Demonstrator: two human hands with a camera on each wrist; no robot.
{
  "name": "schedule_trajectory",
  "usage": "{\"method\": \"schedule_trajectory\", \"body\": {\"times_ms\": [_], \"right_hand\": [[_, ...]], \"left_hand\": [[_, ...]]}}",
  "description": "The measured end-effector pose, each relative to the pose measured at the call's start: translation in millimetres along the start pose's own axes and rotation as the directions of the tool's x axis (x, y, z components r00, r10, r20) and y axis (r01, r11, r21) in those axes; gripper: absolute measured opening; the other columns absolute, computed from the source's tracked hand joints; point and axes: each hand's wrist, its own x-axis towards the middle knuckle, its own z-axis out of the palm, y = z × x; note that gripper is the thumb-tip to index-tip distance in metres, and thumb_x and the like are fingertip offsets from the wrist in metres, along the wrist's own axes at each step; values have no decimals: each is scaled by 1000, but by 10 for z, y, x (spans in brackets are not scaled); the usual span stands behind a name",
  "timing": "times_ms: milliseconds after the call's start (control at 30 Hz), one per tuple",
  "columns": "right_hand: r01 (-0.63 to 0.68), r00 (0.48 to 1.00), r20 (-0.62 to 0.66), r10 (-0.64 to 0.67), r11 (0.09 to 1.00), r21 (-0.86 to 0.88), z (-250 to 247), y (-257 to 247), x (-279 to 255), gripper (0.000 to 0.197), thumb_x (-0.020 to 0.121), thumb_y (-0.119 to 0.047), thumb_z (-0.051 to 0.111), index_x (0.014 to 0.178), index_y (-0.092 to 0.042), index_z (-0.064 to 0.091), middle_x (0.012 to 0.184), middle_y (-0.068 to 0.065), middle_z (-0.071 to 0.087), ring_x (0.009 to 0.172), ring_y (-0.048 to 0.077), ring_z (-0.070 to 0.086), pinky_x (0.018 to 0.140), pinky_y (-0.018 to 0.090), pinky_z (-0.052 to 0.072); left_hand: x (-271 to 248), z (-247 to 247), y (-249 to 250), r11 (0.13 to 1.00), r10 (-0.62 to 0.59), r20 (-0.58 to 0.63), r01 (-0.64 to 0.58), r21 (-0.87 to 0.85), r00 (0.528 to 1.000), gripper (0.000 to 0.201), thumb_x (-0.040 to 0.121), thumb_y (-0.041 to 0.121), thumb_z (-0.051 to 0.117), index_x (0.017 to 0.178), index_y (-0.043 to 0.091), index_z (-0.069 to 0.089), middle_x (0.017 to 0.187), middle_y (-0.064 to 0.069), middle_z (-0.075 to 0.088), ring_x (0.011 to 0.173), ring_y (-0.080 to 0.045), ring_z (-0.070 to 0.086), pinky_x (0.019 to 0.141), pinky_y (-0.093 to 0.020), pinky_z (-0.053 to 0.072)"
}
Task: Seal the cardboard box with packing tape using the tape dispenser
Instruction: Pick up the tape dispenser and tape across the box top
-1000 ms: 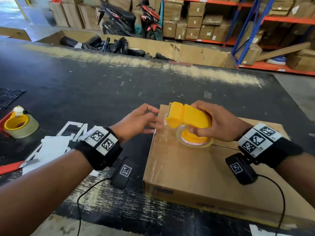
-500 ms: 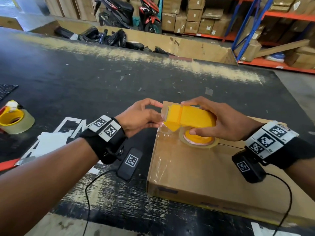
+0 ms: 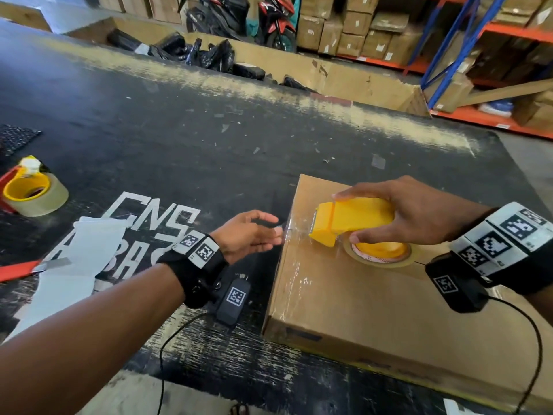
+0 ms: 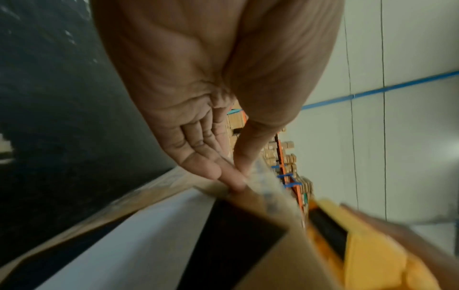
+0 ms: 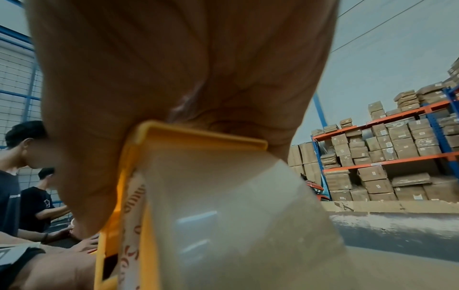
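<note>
A flat cardboard box [image 3: 374, 319] lies on the black table [image 3: 179, 130] at the right. My right hand [image 3: 348, 217] grips the yellow tape dispenser [image 3: 359, 217], whose tape roll [image 3: 380, 253] rests on the box top. A short strip of clear tape runs from the dispenser's blade to the box's left edge. My left hand [image 3: 276, 227] is at that edge with straight fingers, its tips on the tape end. In the left wrist view the left hand [image 4: 238, 176] meets the tape at the box [image 4: 285, 264] corner, with the dispenser [image 4: 367, 255] just behind. The right wrist view shows the dispenser [image 5: 193, 141] close up.
A second tape roll [image 3: 33, 194] with a yellow core sits at the far left, beside white papers [image 3: 74, 265] and a red cutter [image 3: 18, 269]. A cardboard bin of black parcels [image 3: 209, 55] runs along the table's far edge. Shelving with boxes [image 3: 478, 40] stands behind. Seated people [image 5: 15, 176] are nearby.
The dispenser has slid right along the box top and paid out a strip of tape. My left hand dropped from beside the dispenser's blade to the box's left edge.
</note>
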Motion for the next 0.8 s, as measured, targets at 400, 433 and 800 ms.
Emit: {"method": "schedule_trajectory", "body": {"times_ms": [400,433,800], "right_hand": [[-24,999,-31,25,999,23,55,16,-48,82,67,-85,52,142,-55,39,134,-9,60,96,12,54,77,26,42],[-15,999,-37,16,1000,23,52,7,-48,81,68,-83,54,143,-54,39,135,-9,60,98,12,54,78,26,42],[-2,999,-46,4,998,57,-83,302,-467,67,68,-80,59,131,-75,38,107,-38,61,92,-3,60,75,14,44]], "left_hand": [[-354,283,-36,334,423,379,-530,779,823,67,102,32,42,161,18,13,168,8,11,153,0,5,123,-18,9],[-383,347,-67,295,367,403,-515,805,839,69,103,34,36,161,16,3,170,3,-4,155,-5,-6,125,-25,4],[-450,420,-53,-74,270,383,-377,923,884,69,105,41,19,159,7,-8,169,-10,-14,157,-16,-9,127,-35,4]]}}
